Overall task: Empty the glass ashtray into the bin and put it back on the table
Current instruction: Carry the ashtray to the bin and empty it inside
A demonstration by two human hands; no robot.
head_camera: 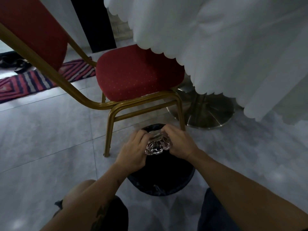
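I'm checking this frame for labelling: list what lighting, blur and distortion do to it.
Head view: dim, bluish light; the bin interior reads as solid black, so its contents cannot be seen. The glass ashtray catches small highlights between the left hand and right hand. Wide-angle distortion bows the chair frame; the tablecloth looks soft.

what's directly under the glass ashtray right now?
The black-lined bin sits below the glass ashtray, which the left hand and right hand grip over its opening. The bin's inside is too dark to see.
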